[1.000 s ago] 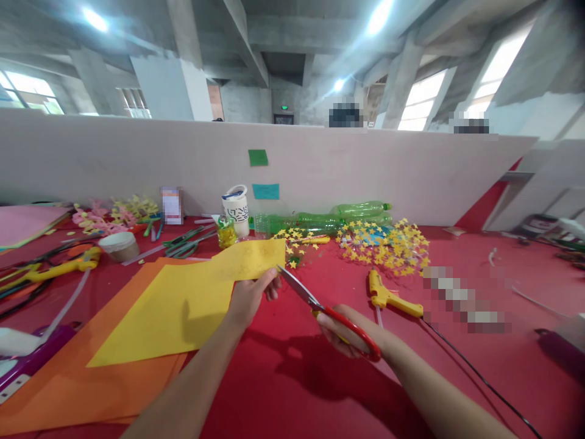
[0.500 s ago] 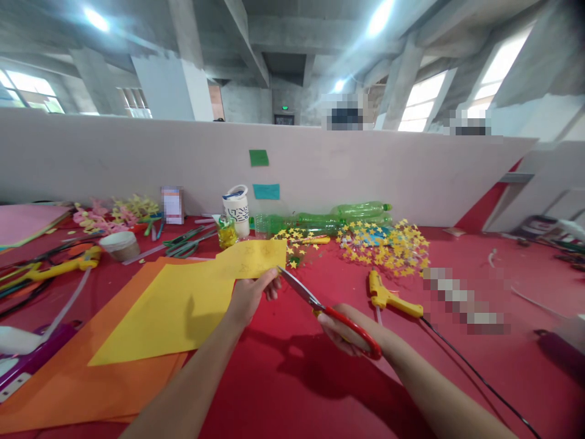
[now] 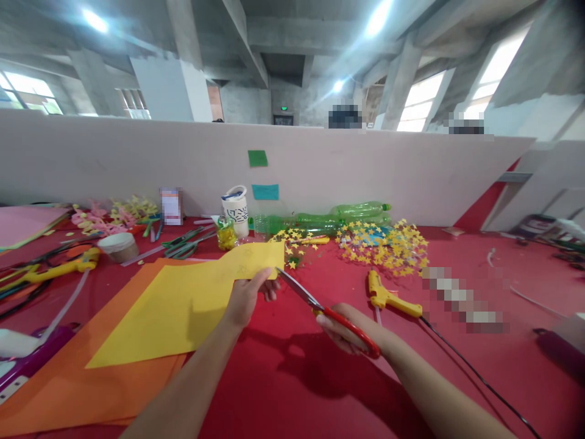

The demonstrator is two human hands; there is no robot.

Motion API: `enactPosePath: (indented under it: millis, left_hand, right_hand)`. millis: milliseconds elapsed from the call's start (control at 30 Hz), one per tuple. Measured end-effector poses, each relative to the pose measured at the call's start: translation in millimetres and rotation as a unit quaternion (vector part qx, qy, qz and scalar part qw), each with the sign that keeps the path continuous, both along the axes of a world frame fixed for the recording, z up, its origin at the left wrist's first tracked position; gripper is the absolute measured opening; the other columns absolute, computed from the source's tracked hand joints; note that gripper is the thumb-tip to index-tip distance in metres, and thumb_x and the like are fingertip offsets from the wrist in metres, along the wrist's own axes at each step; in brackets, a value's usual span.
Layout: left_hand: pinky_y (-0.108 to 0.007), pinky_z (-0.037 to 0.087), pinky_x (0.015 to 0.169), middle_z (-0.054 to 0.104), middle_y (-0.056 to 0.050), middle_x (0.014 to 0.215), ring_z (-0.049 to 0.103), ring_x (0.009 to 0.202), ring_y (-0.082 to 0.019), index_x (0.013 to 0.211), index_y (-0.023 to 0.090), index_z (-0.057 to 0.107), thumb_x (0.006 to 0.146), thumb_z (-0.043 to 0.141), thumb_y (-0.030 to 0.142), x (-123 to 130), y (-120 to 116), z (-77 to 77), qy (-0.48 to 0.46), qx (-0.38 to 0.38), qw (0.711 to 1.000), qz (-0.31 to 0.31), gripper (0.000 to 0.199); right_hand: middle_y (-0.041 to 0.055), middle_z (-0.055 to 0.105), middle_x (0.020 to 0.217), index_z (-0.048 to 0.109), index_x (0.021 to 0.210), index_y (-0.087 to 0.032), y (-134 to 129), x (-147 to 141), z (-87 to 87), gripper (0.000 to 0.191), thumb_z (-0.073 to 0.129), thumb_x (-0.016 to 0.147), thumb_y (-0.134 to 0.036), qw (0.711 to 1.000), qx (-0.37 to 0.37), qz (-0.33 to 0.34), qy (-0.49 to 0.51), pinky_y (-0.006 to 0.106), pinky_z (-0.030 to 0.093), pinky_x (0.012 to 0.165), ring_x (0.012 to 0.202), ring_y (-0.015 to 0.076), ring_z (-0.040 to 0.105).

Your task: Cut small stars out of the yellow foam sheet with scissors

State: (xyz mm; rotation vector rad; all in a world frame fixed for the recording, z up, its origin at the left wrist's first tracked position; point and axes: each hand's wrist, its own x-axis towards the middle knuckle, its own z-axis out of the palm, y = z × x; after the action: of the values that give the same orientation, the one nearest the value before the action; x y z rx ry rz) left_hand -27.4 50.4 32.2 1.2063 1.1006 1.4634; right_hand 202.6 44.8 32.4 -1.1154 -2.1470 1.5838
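Note:
My left hand (image 3: 249, 297) pinches the lower right end of a yellow sheet (image 3: 201, 305), thumb on top. That end is raised and bears faint drawn outlines; the rest lies over orange sheets (image 3: 132, 390). My right hand (image 3: 345, 329) grips the red-handled scissors (image 3: 304, 289) by their handles. The blade tips touch or nearly touch the sheet's right edge, just beyond my left thumb; whether they bite into it I cannot tell. Behind the sheet lie many small yellow stars (image 3: 402, 247).
A yellow glue gun (image 3: 393, 299) with a black cord lies right of the scissors. Green plastic bottles (image 3: 320, 221), a white cup (image 3: 235, 210) and green-handled scissors (image 3: 187, 244) stand or lie along the partition (image 3: 183, 152). Another yellow glue gun (image 3: 55, 268) lies at left.
The raised end of the yellow sheet has tilted and curved slightly, so its drawn outlines show less. Both hands and the scissors stay almost in place.

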Motion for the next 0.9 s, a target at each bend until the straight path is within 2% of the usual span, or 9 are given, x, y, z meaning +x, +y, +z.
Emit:
enactPosePath:
  millis: [100, 233, 333, 467, 700, 900]
  left_hand:
    - [-0.024, 0.04, 0.048, 0.061, -0.004, 0.054, 0.053, 0.046, -0.012, 0.059, 0.012, 0.061, 0.076, 0.049, 0.031, -2.5, -0.7, -0.9, 0.017, -0.002, 1.0, 0.012, 0.029]
    - [-0.023, 0.04, 0.047, 0.058, -0.002, 0.052, 0.051, 0.045, -0.011, 0.061, 0.013, 0.061, 0.077, 0.049, 0.029, 0.7, -4.1, 3.0, 0.05, 0.041, 0.997, 0.03, 0.026]
    - [-0.022, 0.04, 0.046, 0.054, 0.0, 0.049, 0.049, 0.044, -0.01, 0.058, 0.014, 0.058, 0.077, 0.049, 0.03, 7.5, -7.2, 6.3, 0.05, 0.062, 0.996, 0.052, 0.027]
    - [-0.021, 0.039, 0.046, 0.053, 0.001, 0.051, 0.047, 0.045, -0.009, 0.058, 0.015, 0.056, 0.077, 0.049, 0.035, 17.0, -9.4, 5.2, 0.029, 0.049, 0.994, 0.088, 0.029]
    - [-0.022, 0.038, 0.045, 0.051, 0.002, 0.053, 0.046, 0.046, -0.009, 0.06, 0.015, 0.055, 0.079, 0.05, 0.035, 24.3, -9.7, -3.3, -0.036, 0.045, 0.997, 0.041, 0.028]
    - [-0.021, 0.037, 0.044, 0.053, 0.001, 0.056, 0.047, 0.045, -0.008, 0.063, 0.014, 0.055, 0.078, 0.051, 0.033, 25.0, -8.7, -5.2, -0.059, 0.035, 0.997, 0.033, 0.025]
  right_hand:
    - [-0.0047, 0.037, 0.035, 0.039, 0.046, -0.016, -0.7, -1.4, 0.9, 0.052, 0.039, 0.081, -0.054, 1.0, 0.003, -0.007, -0.003, 0.017, 0.025, 0.031, 0.028, 0.0043, 0.032]
    - [-0.0049, 0.037, 0.035, 0.04, 0.049, -0.016, -3.1, -4.1, 0.6, 0.051, 0.039, 0.081, -0.056, 1.0, 0.002, -0.019, 0.01, 0.016, 0.024, 0.03, 0.028, 0.0043, 0.033]
    - [-0.0054, 0.038, 0.037, 0.041, 0.052, -0.016, -4.8, -7.3, -4.8, 0.05, 0.039, 0.079, -0.058, 0.999, -0.011, -0.032, 0.029, 0.015, 0.025, 0.03, 0.028, 0.004, 0.033]
    - [-0.005, 0.04, 0.039, 0.041, 0.054, -0.016, -6.3, -12.7, -15.3, 0.05, 0.038, 0.079, -0.059, 0.998, -0.026, -0.04, 0.048, 0.014, 0.027, 0.029, 0.029, 0.004, 0.035]
    - [-0.0053, 0.041, 0.041, 0.041, 0.06, -0.016, -14.1, -17.4, -13.8, 0.047, 0.034, 0.081, -0.058, 0.995, -0.048, -0.023, 0.08, 0.013, 0.029, 0.03, 0.03, 0.0037, 0.036]
    - [-0.0057, 0.041, 0.041, 0.042, 0.062, -0.016, -16.6, -18.1, -13.9, 0.048, 0.034, 0.081, -0.059, 0.995, -0.054, -0.031, 0.08, 0.014, 0.029, 0.031, 0.031, 0.0041, 0.036]
